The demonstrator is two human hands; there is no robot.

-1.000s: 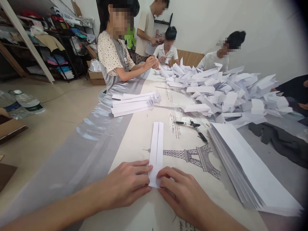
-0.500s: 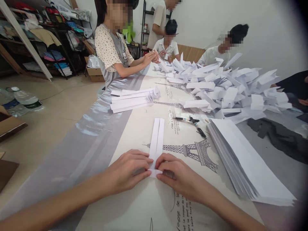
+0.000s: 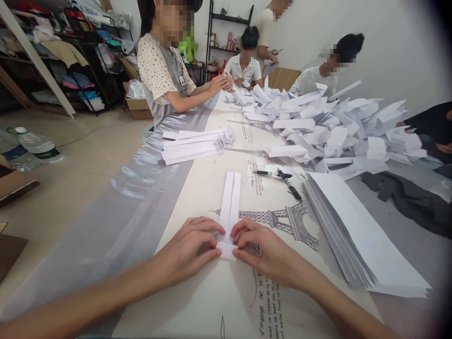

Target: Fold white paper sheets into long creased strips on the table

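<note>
The folded paper strip [image 3: 230,197] lies lengthwise on the bench [image 3: 169,306], its near end turned over in a short fold. The left hand [image 3: 193,246] has its grip pinching one side of that fold, the right hand [image 3: 263,248] its grip pinching the other. On the floor, a cardboard box [image 3: 141,113] holds a pale plastic bag [image 3: 137,89]; I cannot tell what the plastic bottles [image 3: 39,146] contain.

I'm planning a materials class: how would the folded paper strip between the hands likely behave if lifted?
The folded paper strip would probably feel light, since it looks like thin paper. Its lengthwise folds may stiffen it somewhat. It may hinge at the crosswise-folded near end.
</note>
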